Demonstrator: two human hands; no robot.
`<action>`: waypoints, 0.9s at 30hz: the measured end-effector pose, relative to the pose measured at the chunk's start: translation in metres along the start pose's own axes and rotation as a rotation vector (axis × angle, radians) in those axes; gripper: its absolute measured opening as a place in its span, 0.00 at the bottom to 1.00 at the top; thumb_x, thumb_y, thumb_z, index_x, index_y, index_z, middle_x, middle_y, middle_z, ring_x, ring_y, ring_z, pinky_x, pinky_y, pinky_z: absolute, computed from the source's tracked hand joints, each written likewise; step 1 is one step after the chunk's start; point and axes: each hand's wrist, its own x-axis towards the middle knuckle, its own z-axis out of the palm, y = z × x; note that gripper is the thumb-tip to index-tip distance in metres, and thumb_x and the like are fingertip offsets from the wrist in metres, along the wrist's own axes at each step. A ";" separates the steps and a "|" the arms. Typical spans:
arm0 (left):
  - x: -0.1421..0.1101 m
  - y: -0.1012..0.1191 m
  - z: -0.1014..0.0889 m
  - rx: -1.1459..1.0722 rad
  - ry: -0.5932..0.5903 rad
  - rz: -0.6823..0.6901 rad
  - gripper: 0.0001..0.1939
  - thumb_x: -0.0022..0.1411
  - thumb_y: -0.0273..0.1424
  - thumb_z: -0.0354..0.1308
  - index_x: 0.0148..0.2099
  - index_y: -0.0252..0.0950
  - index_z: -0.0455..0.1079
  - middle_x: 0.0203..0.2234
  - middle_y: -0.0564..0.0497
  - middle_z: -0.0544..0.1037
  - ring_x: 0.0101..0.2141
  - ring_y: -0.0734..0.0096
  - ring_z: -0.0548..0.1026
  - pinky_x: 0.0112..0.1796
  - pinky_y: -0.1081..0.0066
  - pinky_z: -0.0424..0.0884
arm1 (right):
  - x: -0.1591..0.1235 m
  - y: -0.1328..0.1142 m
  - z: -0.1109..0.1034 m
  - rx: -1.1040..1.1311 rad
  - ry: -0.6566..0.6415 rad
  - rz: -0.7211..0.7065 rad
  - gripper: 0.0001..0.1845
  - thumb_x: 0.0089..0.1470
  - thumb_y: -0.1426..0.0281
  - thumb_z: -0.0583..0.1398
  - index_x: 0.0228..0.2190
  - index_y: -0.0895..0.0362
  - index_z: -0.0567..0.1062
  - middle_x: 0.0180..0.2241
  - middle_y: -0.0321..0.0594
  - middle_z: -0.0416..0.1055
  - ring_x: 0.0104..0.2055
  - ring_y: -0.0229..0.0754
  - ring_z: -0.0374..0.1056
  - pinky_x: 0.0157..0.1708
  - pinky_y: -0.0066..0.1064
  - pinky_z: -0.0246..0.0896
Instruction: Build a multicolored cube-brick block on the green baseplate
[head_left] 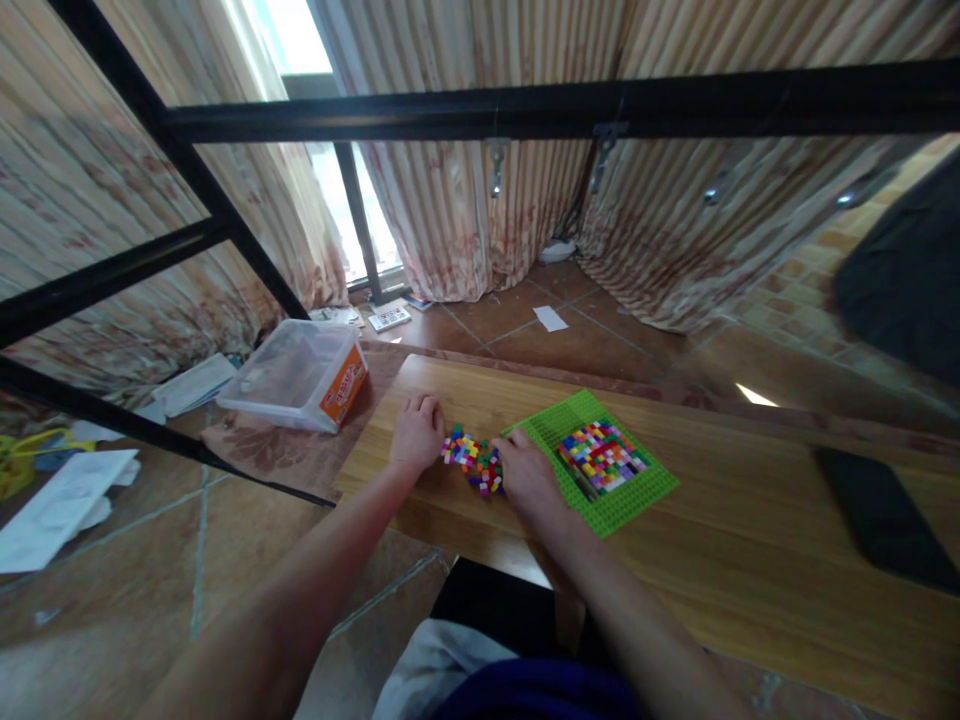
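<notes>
Small multicoloured building bricks [463, 450] lie in a loose pile on the wooden table [735, 500], between my two hands. On the pile's left side rests my left hand [418, 430], its fingers curled; whatever may be in them is hidden. My right hand [527, 468] reaches the pile's right edge with thumb and fingers drawn together, and I cannot make out what is between them. Beside it, partly under that hand and wrist, lies a green studded baseplate [626, 515]. A block of many coloured bricks [604, 453] covers the plate's middle.
A clear plastic box [289, 375] with an orange label stands on the floor mat left of the table. A dark flat phone-like object [885, 515] lies at the table's right. Black metal bars [525, 115] cross in front. Papers [67, 510] lie on the tiled floor.
</notes>
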 end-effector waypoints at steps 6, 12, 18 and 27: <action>0.001 0.001 -0.002 -0.006 -0.009 0.001 0.10 0.62 0.24 0.49 0.43 0.36 0.70 0.43 0.41 0.74 0.47 0.54 0.70 0.51 0.57 0.68 | -0.003 0.000 0.000 0.036 0.012 -0.003 0.15 0.62 0.75 0.51 0.37 0.55 0.77 0.39 0.44 0.70 0.39 0.42 0.66 0.38 0.30 0.59; 0.003 -0.002 -0.002 0.031 -0.009 0.025 0.11 0.61 0.26 0.49 0.43 0.36 0.70 0.43 0.41 0.75 0.46 0.53 0.71 0.51 0.57 0.68 | -0.006 -0.001 0.005 0.027 0.050 0.035 0.13 0.62 0.76 0.52 0.37 0.55 0.76 0.39 0.43 0.72 0.42 0.42 0.67 0.42 0.31 0.61; 0.006 -0.004 -0.002 0.065 0.007 0.048 0.10 0.61 0.28 0.48 0.41 0.37 0.70 0.42 0.41 0.76 0.45 0.52 0.72 0.49 0.56 0.69 | -0.029 -0.010 -0.011 0.159 0.240 -0.013 0.10 0.63 0.73 0.54 0.38 0.55 0.75 0.38 0.42 0.74 0.41 0.41 0.69 0.42 0.29 0.63; 0.008 -0.005 -0.003 0.057 0.001 0.057 0.11 0.62 0.30 0.47 0.42 0.37 0.70 0.42 0.41 0.76 0.47 0.52 0.71 0.50 0.55 0.68 | -0.097 0.046 -0.052 0.373 0.729 0.270 0.09 0.61 0.66 0.57 0.37 0.54 0.77 0.37 0.41 0.75 0.37 0.41 0.71 0.37 0.31 0.66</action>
